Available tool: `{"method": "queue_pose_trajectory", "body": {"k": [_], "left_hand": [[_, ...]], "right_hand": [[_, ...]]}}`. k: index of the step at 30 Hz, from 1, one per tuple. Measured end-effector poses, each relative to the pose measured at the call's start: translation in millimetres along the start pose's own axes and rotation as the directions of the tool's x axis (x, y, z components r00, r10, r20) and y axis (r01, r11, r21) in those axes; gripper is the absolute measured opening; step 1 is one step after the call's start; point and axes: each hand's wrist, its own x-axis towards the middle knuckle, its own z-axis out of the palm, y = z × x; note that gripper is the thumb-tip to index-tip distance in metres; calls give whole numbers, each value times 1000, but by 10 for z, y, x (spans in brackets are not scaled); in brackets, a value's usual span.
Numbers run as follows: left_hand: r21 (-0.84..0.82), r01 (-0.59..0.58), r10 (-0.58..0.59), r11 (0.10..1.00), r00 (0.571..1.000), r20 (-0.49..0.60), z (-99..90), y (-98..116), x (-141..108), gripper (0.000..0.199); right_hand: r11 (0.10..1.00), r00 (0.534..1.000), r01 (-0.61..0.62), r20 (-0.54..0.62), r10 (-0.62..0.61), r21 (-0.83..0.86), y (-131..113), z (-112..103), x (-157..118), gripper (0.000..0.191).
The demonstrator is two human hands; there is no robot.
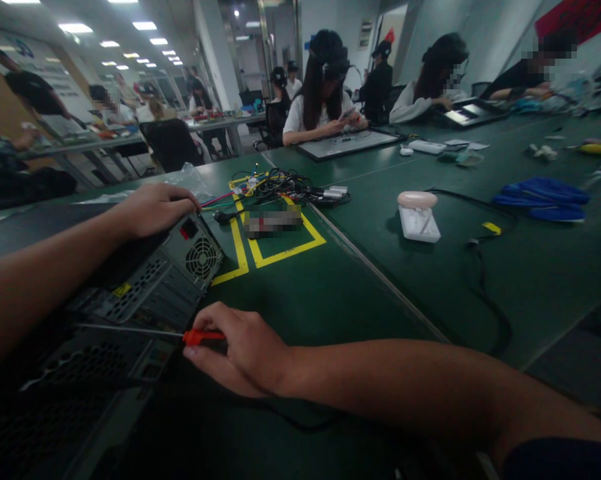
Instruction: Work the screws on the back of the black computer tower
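Observation:
A computer case [163,270] stands tilted at the left, its back with the round fan grille and slot covers towards the right. Across its top lies my left hand [155,210], the fingers bent over the far edge and gripping it. My right hand [248,347] is closed around the orange handle of a screwdriver [200,337]. The long thin shaft points left across the lower back part of the case. Its tip is dark and hard to see, so I cannot tell whether it touches a screw.
A heap of cables [285,187] lies beyond the case by yellow tape squares [290,253]. On the green table [370,287] are a white box with a pink case [417,200], a black cable [480,273] and blue cloth [540,197]. Several people sit across the table.

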Motion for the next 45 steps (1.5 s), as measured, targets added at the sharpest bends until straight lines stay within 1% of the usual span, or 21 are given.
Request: {"method": "queue_pose_trajectory", "body": {"k": [10, 17, 25, 30, 38, 42, 45], "left_hand": [[12, 12, -12, 1000, 1000, -4, -3, 19, -11, 59], [5, 7, -7, 1000, 1000, -15, -4, 20, -21, 59], [13, 10, -10, 1000, 1000, -5, -2, 22, -22, 64], [18, 1, -1, 1000, 1000, 3, -14, 30, -33, 62], [24, -15, 14, 1000, 1000, 4, -15, 18, -19, 63], [16, -10, 10, 1000, 1000, 6, -12, 17, -21, 61], [4, -4, 4, 1000, 1000, 2, -8, 7, -20, 59]], "right_hand": [[1000, 1000, -6, -15, 6, 14, -11, -10, -13, 21], [999, 999, 34, -9, -34, 8, 13, 3, -1, 22], [1000, 1000, 10, -12, -10, 5, -13, -17, -9, 21], [1000, 1000, -23, -3, 23, -12, -28, -22, -10, 22], [1000, 1000, -2, 10, 2, -10, -27, -32, -7, 22], [1000, 1000, -1, -7, 1, -2, -25, -24, -3, 22], [1000, 999, 26, -25, -25, 18, -21, -16, 4, 22]]}}
